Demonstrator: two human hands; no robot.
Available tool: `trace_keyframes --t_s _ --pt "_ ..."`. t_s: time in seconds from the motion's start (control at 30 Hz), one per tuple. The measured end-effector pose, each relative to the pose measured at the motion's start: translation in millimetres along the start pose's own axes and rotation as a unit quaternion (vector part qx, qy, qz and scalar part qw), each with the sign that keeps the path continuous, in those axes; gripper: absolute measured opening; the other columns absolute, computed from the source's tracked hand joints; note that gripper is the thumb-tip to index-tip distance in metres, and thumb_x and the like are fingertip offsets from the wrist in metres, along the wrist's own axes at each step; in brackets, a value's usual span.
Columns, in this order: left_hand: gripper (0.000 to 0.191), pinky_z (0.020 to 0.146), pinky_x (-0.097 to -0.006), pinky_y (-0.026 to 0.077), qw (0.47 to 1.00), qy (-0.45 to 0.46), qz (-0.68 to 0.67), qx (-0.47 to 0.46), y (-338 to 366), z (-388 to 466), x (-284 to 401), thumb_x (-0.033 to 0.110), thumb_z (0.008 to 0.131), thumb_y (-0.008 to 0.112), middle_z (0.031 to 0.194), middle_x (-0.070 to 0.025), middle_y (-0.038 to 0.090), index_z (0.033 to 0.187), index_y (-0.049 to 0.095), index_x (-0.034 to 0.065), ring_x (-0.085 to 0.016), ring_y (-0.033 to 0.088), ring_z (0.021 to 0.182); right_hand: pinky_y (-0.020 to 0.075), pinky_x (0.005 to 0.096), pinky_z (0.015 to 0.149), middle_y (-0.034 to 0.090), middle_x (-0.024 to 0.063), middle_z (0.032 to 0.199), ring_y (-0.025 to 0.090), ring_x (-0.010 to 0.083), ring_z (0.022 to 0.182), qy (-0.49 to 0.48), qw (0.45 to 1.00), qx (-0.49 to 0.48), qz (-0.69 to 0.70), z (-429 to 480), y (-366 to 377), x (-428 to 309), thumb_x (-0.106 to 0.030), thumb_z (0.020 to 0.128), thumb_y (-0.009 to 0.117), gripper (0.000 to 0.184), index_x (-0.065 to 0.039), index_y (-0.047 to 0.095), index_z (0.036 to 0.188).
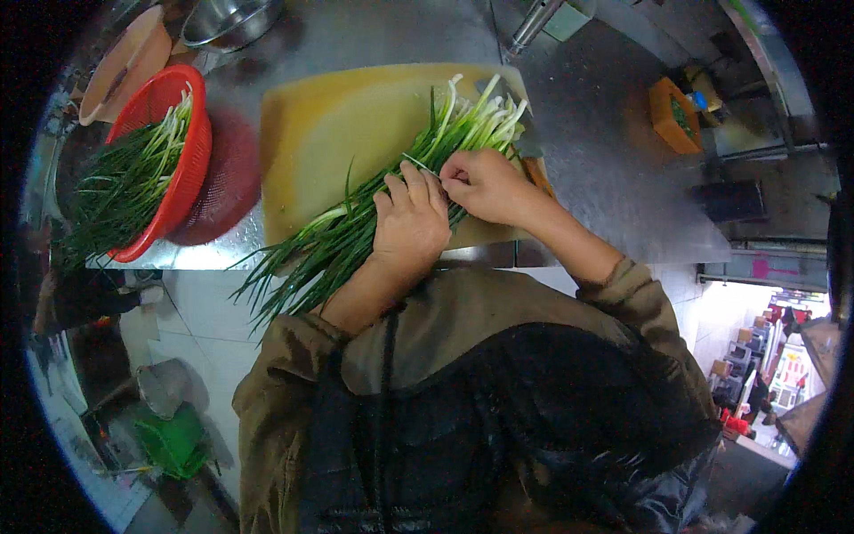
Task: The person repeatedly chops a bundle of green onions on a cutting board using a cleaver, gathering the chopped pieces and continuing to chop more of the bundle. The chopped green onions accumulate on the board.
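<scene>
A large bunch of green onions [360,220] lies slantwise across a yellowed cutting board [320,133], white ends at the upper right, green tops over the board's near left corner. My left hand [415,213] rests on the middle of the bunch, fingers spread over the stalks. Just right of it, my right hand [484,183] has thumb and forefinger pinched together at a thin white strand [419,162] that crosses the bunch. Whether the strand is a tie or a stalk is hard to tell. A knife [536,175] lies at the board's right side, its blade partly behind the white ends.
Left of the board, a red plastic colander [200,147] holds more green onions. Beyond it are a peach-coloured basin [137,57] and a steel bowl [230,27]. An orange container [674,120] stands at the right on the steel table [600,173].
</scene>
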State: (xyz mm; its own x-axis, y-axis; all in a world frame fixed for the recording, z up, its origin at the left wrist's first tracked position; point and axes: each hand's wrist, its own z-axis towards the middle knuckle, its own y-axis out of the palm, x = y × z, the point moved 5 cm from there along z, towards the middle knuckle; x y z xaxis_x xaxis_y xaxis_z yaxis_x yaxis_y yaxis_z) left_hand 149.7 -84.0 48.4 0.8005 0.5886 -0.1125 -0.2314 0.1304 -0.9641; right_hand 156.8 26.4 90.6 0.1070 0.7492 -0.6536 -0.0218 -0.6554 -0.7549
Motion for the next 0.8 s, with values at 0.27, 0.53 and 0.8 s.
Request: trace_keyframes --t_s 0.27,0.53,0.8 --pt "0.090 0.089 -0.0458 0.042 0.929 -0.012 -0.339 -0.147 14.5 24.6 -99.2 0.051 0.064 0.070 0.120 -0.0227 0.047 0.127 0.036 -0.0039 -0.039 0.049 0.107 0.0442 0.0304 0.054 0.061 0.0133 0.068 0.058 0.0180 0.059 0.142 0.989 0.003 0.030 -68.6 -57.5 90.0 -0.016 0.080 0.061 0.019 0.002 0.061 0.084" --pt "0.087 0.103 -0.0411 0.031 0.963 0.001 -0.061 -0.264 9.4 83.7 -180.2 0.049 0.073 0.065 0.133 -0.0278 0.037 0.131 0.033 -0.0075 -0.037 0.039 0.123 0.0464 0.0429 0.077 0.058 0.0217 0.097 0.058 0.0365 0.088 0.175 0.974 0.078 -0.123 -88.8 -54.8 150.4 -0.026 0.077 0.064 0.038 0.001 0.055 0.101" --pt "0.123 0.103 -0.0455 0.030 0.967 -0.087 -0.134 -0.197 27.7 152.5 -86.7 0.066 0.056 0.070 0.134 -0.0333 0.032 0.135 0.016 -0.0106 -0.046 0.032 0.125 0.0455 0.0422 0.080 0.053 0.0215 0.104 0.053 0.0394 0.096 0.191 0.972 0.045 -0.128 -68.7 -34.2 167.7 -0.022 0.075 0.065 0.051 0.000 0.046 0.117"
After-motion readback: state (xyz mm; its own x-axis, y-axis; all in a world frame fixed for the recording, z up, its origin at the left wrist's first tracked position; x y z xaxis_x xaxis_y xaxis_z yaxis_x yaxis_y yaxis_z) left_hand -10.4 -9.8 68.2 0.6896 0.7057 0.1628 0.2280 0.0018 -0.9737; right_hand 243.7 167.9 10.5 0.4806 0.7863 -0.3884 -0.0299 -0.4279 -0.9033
